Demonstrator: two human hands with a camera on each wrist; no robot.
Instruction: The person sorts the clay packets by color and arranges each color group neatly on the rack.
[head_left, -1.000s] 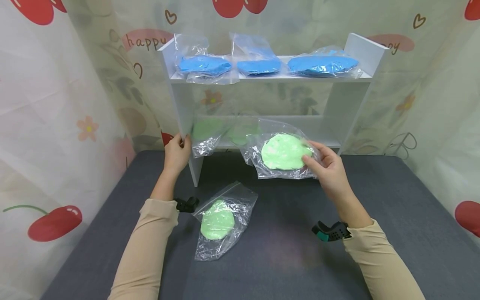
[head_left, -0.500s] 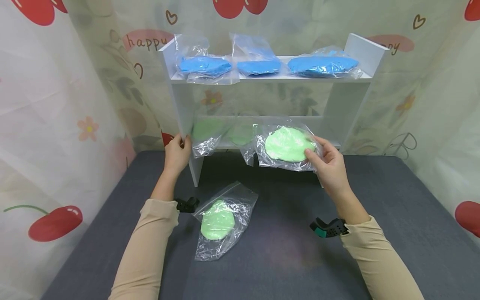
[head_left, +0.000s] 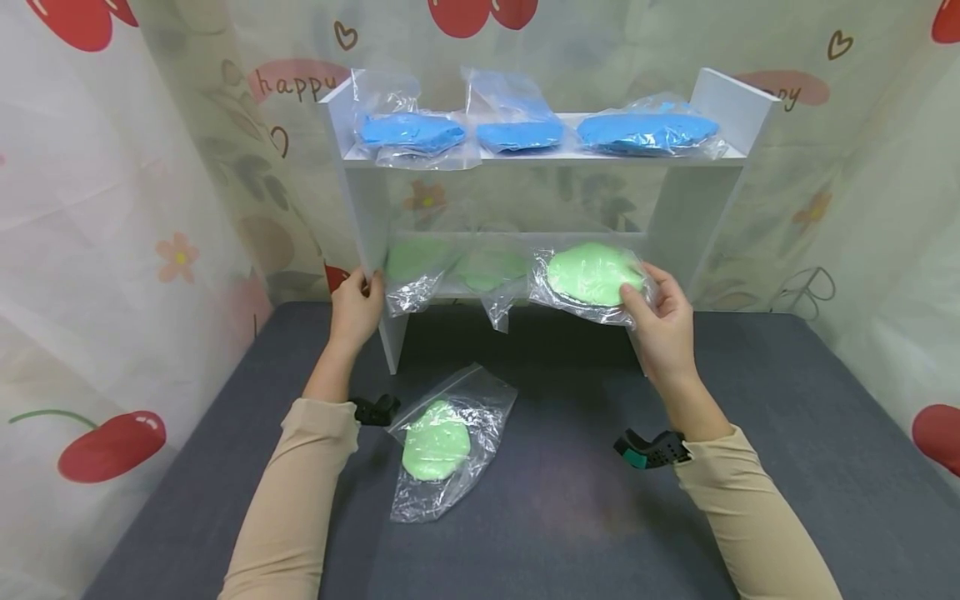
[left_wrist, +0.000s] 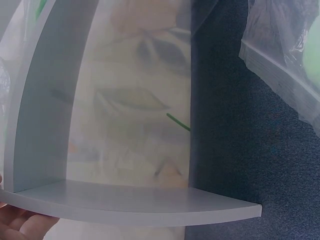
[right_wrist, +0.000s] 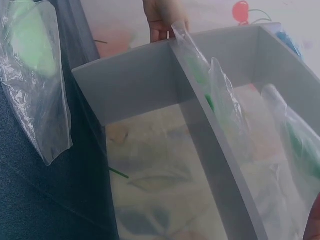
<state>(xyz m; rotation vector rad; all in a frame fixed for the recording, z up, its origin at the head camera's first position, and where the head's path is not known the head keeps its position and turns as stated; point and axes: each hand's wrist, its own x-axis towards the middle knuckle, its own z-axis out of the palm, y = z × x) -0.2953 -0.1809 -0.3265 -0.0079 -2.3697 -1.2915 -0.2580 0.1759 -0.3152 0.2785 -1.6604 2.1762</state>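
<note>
At the lower shelf's right part, my right hand (head_left: 663, 325) pinches the right edge of a clear plastic bag (head_left: 542, 287) with a flattened, clay-like pale green lump (head_left: 592, 273) inside. The bag is tilted, its front reaching past the shelf edge. My left hand (head_left: 356, 308) grips the left side panel (head_left: 367, 208) of the white shelf unit (left_wrist: 150, 218). Fingers (left_wrist: 30, 226) of that hand show at the panel's edge in the left wrist view. Two more bags of green, a left one (head_left: 416, 262) and a middle one (head_left: 491, 268), lie on the same shelf, front ends overhanging.
Three bags of blue lumps (head_left: 647, 129) line the top shelf. Another zip bag with a green lump (head_left: 437, 442) lies on the dark table (head_left: 570, 517), in front of the unit's left leg. A printed cloth (head_left: 150, 317) hangs around the table.
My right hand has moved the green bag up, rightward and back toward the lower shelf, uncovering the middle bag. My left hand stays on the side panel.
</note>
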